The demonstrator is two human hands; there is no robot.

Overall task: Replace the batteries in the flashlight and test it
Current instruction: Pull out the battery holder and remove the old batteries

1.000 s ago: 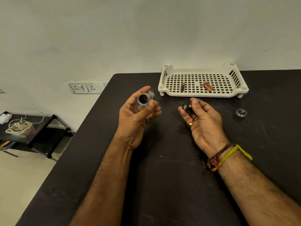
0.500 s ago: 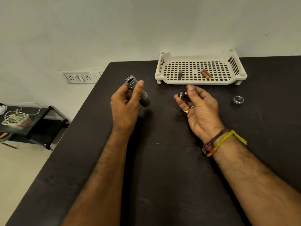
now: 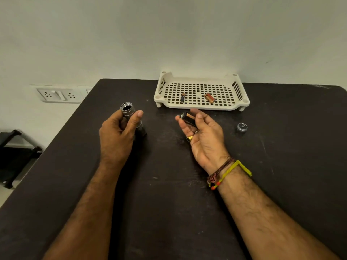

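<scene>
— So, what's laid out, biggest first?

— One dark table (image 3: 169, 203), scuffed with pale marks. On its far side, against the wall, one white perforated tray (image 3: 242, 105).

— And the hands?

— Two. The left hand (image 3: 116, 137) is wrapped round one flashlight body (image 3: 129, 111), thumb laid up along its side. The tube stands tilted, its open silver end pointing up and away, its dark lower end just above the table. The right hand (image 3: 204, 139) lies palm up, fingers loosely curled, thumb and fingertips pinching one battery holder (image 3: 187, 118), black with a copper-coloured cell showing in it.

— How many batteries loose?

— Two in the tray, well apart from each other: one black-and-copper battery (image 3: 182, 97) left of centre, one copper battery (image 3: 209, 97) to its right, lying at a slant.

— Anything else small?

— One silver end cap (image 3: 241, 127) on the table, right of the right hand. One gold ring (image 3: 190, 138) on that hand, and thread bracelets (image 3: 223, 172) at its wrist; I cannot count the strands.
</scene>
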